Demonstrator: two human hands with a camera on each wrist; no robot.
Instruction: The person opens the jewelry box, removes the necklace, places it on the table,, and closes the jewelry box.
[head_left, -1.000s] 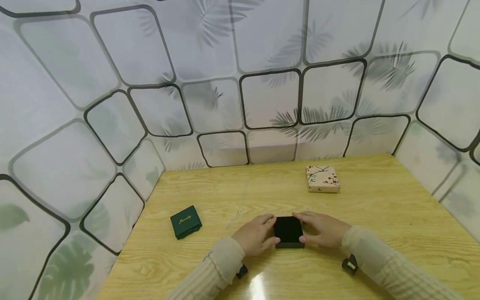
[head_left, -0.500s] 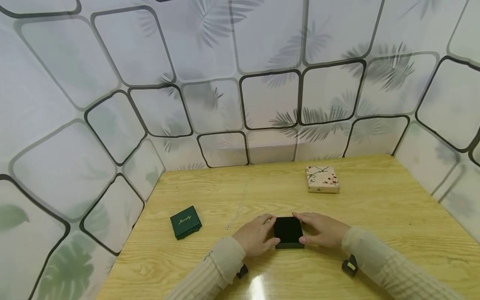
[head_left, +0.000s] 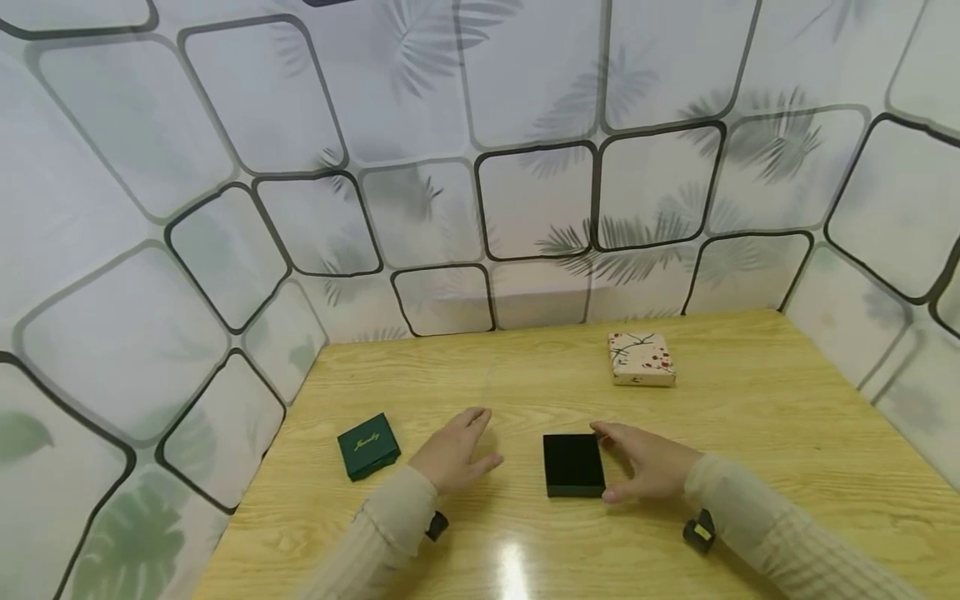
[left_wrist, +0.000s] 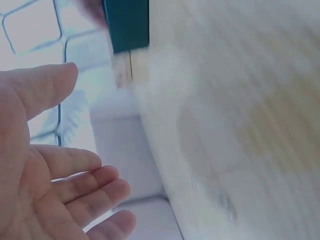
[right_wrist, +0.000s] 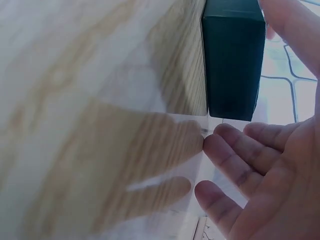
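A small dark green jewelry box part (head_left: 573, 465) with a black inside lies on the table. My right hand (head_left: 651, 461) stands at its right side, thumb and fingers spread loosely; whether a fingertip touches it cannot be told. In the right wrist view the green box wall (right_wrist: 233, 65) shows beside the thumb. My left hand (head_left: 453, 452) is apart from the box, to its left, with fingers extended and nothing held. A thin silvery chain (head_left: 489, 385) lies partly hidden behind that hand; the left wrist view shows it blurred.
A green lid with gold "Jewelry" lettering (head_left: 369, 446) lies to the left of my left hand. At the back right sits a cream box with a floral print (head_left: 642, 359). Patterned cloth walls (head_left: 536, 292) border the wooden table (head_left: 750, 400).
My left hand has let go of the box and moved left toward the chain. My right hand's hold has loosened slightly; the box stays about where it was.
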